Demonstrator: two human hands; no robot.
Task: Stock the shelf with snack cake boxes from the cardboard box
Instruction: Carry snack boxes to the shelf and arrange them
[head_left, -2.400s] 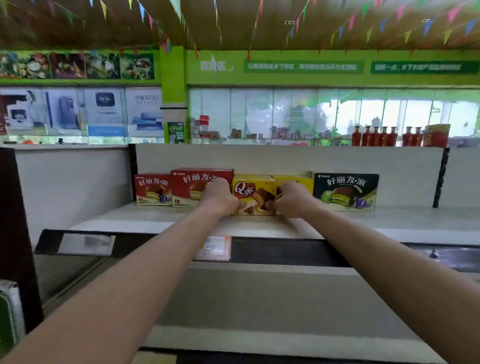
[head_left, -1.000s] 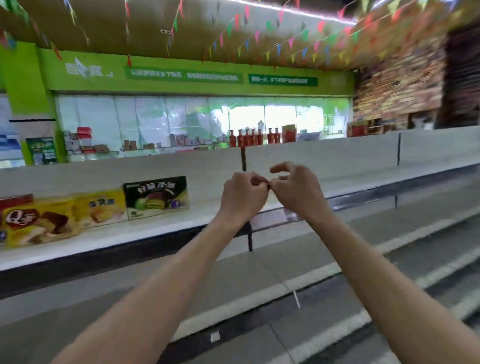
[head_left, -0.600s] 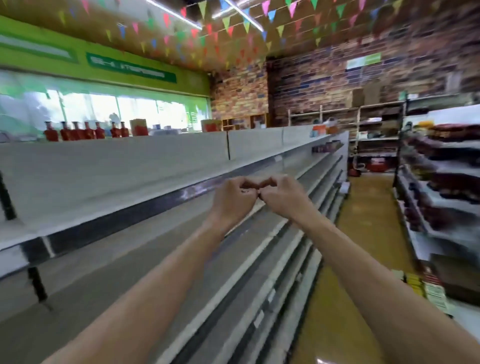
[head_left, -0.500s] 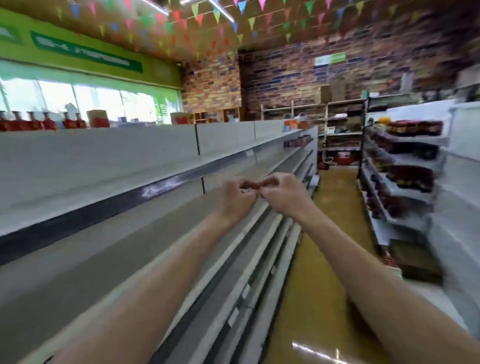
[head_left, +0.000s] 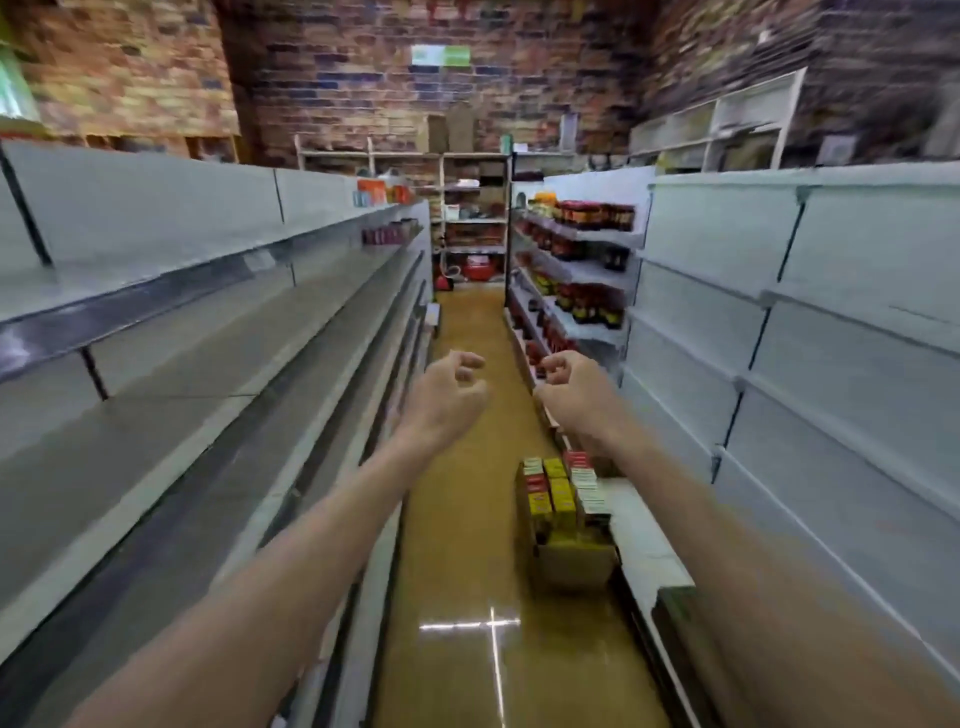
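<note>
Both hands are stretched out in front of the person, over the aisle, and they hold nothing; the left hand has its fingers loosely curled, with the thumb near the fingertips, and the right hand is bent in the same relaxed way; the two hands are apart from each other, with a gap of floor visible between them.

Below the right forearm, the cardboard box stands on the brown floor, just beside the lowest board of the right shelving; it is open at the top, and the snack cake boxes stand upright inside it in rows; their upper sides are yellow, red and white, but the picture is blurred and the print on them cannot be read.

On the left side runs the long shelf, grey and white, with several levels; at its far end some small packages sit on the upper levels; on the right side, further down the aisle, dark jars and bottles fill a few levels; a brick wall closes the aisle at the back; a bright cross of reflected light lies on the floor, near the cardboard box.
</note>
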